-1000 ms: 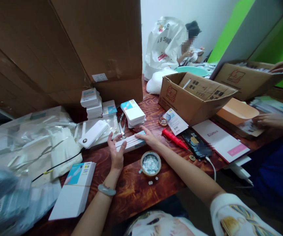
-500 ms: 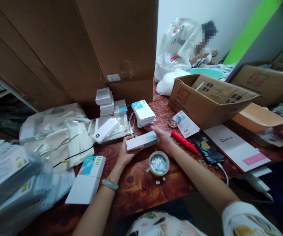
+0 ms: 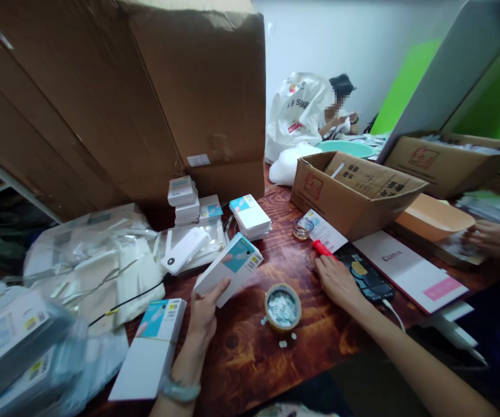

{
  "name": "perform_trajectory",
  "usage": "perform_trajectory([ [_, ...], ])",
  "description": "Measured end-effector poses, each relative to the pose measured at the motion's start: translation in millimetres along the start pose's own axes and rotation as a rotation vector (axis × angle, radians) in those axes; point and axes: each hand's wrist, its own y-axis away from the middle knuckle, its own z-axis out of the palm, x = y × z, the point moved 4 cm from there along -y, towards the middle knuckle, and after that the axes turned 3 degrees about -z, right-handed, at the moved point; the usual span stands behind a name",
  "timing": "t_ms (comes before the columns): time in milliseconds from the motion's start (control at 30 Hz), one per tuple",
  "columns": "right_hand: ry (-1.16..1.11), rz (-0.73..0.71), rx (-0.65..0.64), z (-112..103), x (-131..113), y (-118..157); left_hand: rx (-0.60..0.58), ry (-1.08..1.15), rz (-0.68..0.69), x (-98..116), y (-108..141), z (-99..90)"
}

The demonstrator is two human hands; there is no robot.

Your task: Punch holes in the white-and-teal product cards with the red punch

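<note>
Holding a stack of printed cards [image 3: 239,267] in the left hand [image 3: 206,310], raised and tilted over the surface [image 3: 245,350], with left fingers grasping its lower part and the thumb across the printed face. Reaching out with the right hand [image 3: 337,281] to the red-handled tool [image 3: 323,249], fingers bent low against the surface near the handle. Cannot tell whether grasping anything there, or only touching down beside it.

Looks like a step of keeping the stack ready in one hand while fetching or feeling for something small with the other. Would call next for settling that right-hand contact: a light pinch if picking up something thin, a fuller wrap if taking the handle. Would need a steady left grip meanwhile, to keep the cards squared and to avoid fanning or dropping them.

Also worth minding the round tub of pale discs [image 3: 297,310], sitting between both hands toward the surface's front edge, with loose discs [image 3: 283,344] just in front. Easy to knock on a low sweep back. Seen left of it, near the same edge: a second card stack [image 3: 139,368], lying flat. Seen just right of the tool: a phone [image 3: 375,284] with a white cable [image 3: 394,313], easy to snag.
</note>
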Motion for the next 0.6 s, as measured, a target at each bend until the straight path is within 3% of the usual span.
perform_trajectory([
  [67,-0.029,0.003,0.022,4.2,0.8,-1.8,0.022,0.172,-0.113,7.0,17.6,-12.9],
  [133,-0.196,0.018,0.043,3.4,3.2,-5.4,0.042,0.284,-0.175,14.2,34.6,-25.5],
  [267,-0.889,0.168,0.118,-19.2,-3.2,-19.9,0.192,0.369,-0.253,20.5,57.3,-50.0],
  [400,-1.475,0.232,0.012,-58.0,-46.9,-47.8,0.207,0.368,-0.203,23.1,64.8,-62.1],
  [600,-1.93,0.129,-0.262,-105.9,-122.9,-75.4,0.191,0.339,-0.205,25.7,72.4,-65.7],
])
